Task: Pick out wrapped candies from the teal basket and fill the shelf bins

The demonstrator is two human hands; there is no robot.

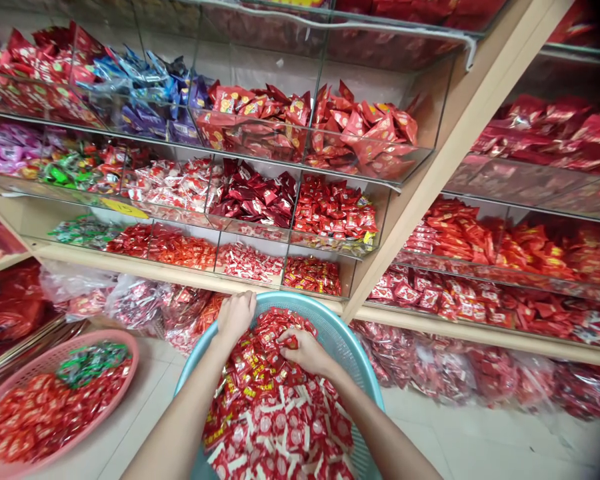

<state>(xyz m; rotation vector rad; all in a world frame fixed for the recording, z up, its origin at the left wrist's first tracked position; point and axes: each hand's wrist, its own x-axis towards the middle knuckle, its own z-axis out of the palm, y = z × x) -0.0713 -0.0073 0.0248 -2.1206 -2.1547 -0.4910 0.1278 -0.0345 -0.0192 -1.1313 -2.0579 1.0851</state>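
A turquoise plastic basket stands in front of me, heaped with wrapped candies. My left hand is closed over its far-left rim. Inside the basket, my right hand rests among the red wrapped candies, fingers curled around at least one red packet. Red and yellow wrappers lie at the left of the heap. Red and white wrapped candies fill the part nearest me.
Ahead rises a wooden shelf with clear-walled compartments of wrapped sweets. A pink basket of red and green candies sits on the tiled floor at left. Plastic bags of candy lie under the shelf.
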